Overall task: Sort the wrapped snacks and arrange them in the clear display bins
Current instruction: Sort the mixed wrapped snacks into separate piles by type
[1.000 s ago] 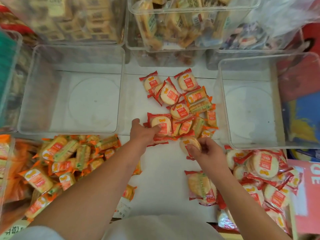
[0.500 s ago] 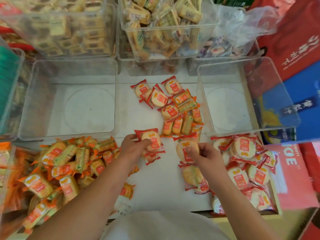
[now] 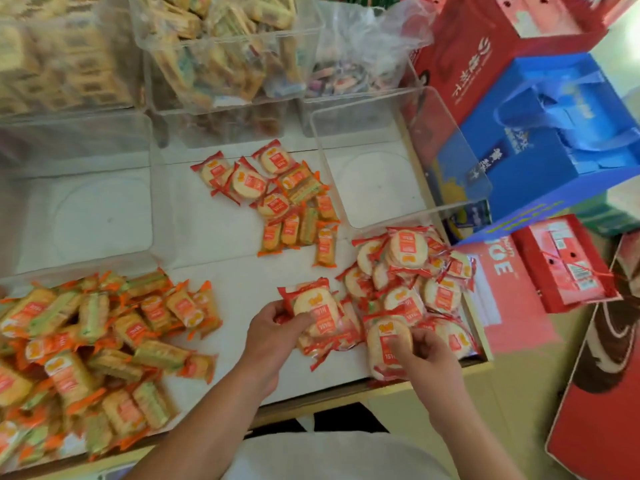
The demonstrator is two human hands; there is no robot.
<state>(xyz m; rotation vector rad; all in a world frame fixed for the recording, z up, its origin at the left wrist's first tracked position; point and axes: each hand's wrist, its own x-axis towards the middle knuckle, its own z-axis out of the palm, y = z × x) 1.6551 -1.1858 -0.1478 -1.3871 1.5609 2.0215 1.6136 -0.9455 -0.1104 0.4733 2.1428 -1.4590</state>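
A pale off-white top (image 3: 332, 459) covers the torso; the left forearm (image 3: 207, 414) and right forearm (image 3: 460, 424) are bare.

Mixed snack cluster (image 3: 287, 202) between two bins, left bin (image 3: 83, 209) and right bin (image 3: 450, 147), piles nearer.

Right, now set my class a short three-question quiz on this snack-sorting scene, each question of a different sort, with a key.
1. True or false: the left hand grips a round red-wrapped cracker.
2. Fill in: the clear bin next to the blue box is ____.
3. Where does the pile of orange-wrapped bars lie?
A: on the person's left.
B: inside the clear bin.
C: on top of the blue box.
Key: 1 true; 2 empty; 3 A.
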